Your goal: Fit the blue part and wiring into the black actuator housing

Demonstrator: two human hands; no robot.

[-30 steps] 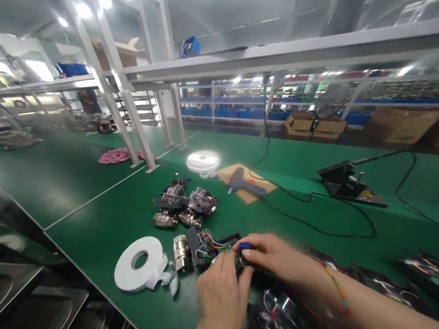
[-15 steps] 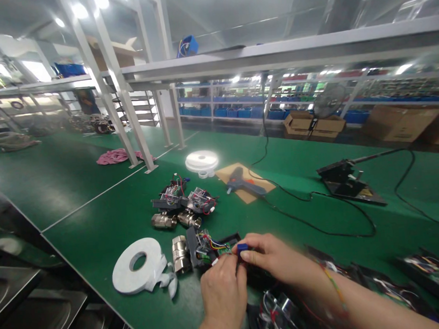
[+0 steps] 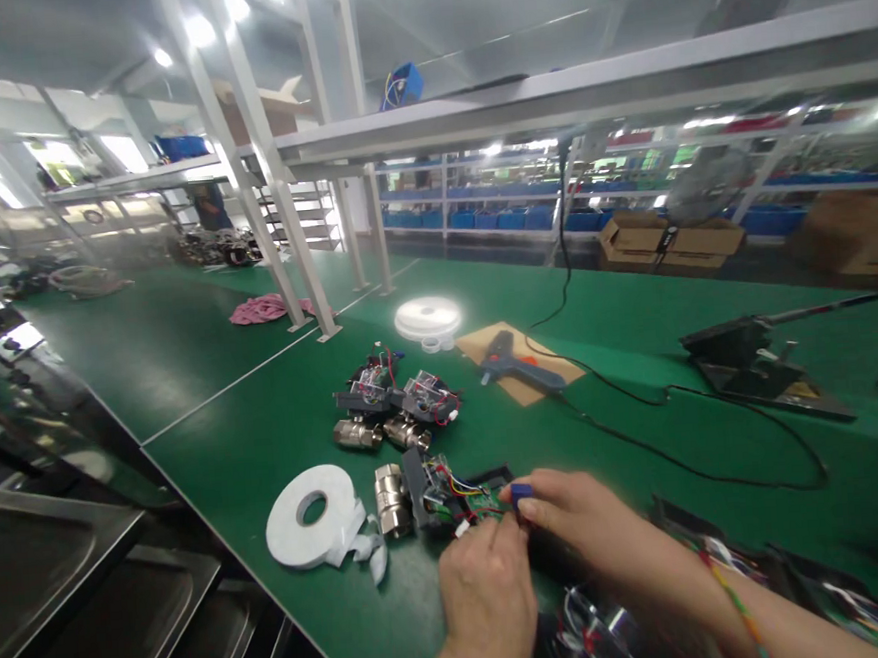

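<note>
My right hand (image 3: 580, 518) pinches a small blue component (image 3: 521, 491) at its fingertips. My left hand (image 3: 488, 591) is closed right beside it, fingertips at the wiring of a valve assembly (image 3: 435, 488) with a metal fitting and coloured wires lying on the green mat (image 3: 265, 421); what the left fingers grip is hidden. Both hands meet over the black edge of that assembly. A white tape roll (image 3: 313, 502) lies to the left of the assembly.
Two more valve assemblies (image 3: 395, 407) lie farther back. Behind them are white tape rolls (image 3: 427, 319), a glue gun (image 3: 518, 366) on cardboard, a black cable (image 3: 681, 464) and a black stand (image 3: 749, 365). More wired parts (image 3: 596, 634) lie near my wrists. The bench edge (image 3: 196, 506) drops off left.
The view has shifted, so everything sits a little to the right in the frame. My hands stay together at the blue component, the left hand now lower under the right fingertips.
</note>
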